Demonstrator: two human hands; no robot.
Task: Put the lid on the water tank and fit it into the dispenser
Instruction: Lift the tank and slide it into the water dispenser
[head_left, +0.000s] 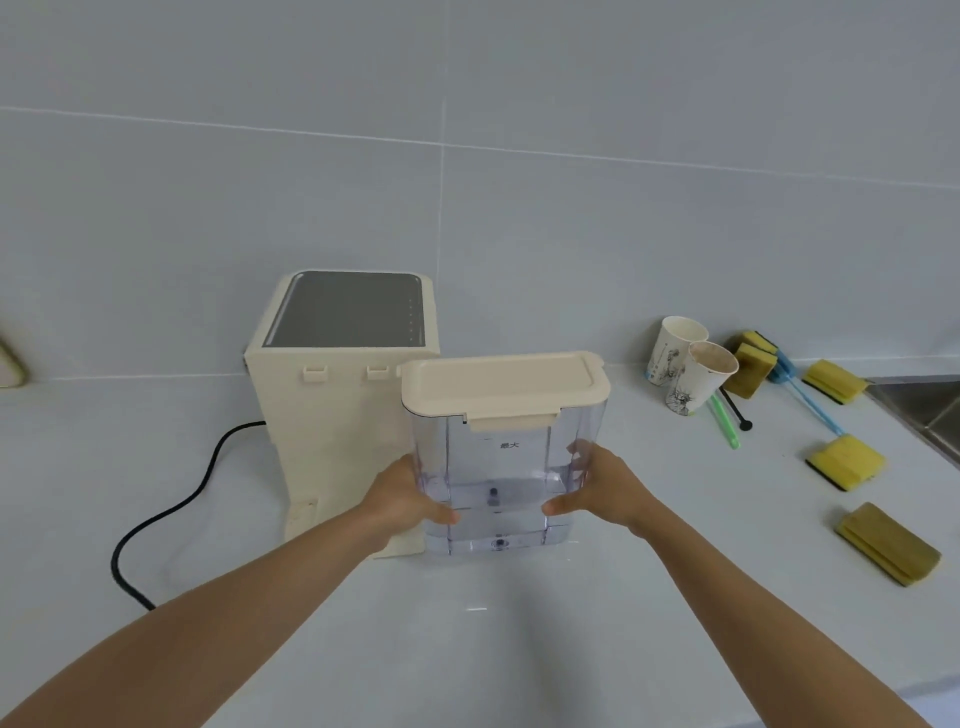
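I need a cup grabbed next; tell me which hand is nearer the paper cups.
Right. The right hand grips the tank's cup-side wall; the left hand grips its far side from the paper cups.

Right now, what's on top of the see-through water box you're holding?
A cream lid sits on top of the clear water tank, covering its whole opening. Whether it is clipped shut cannot be seen.
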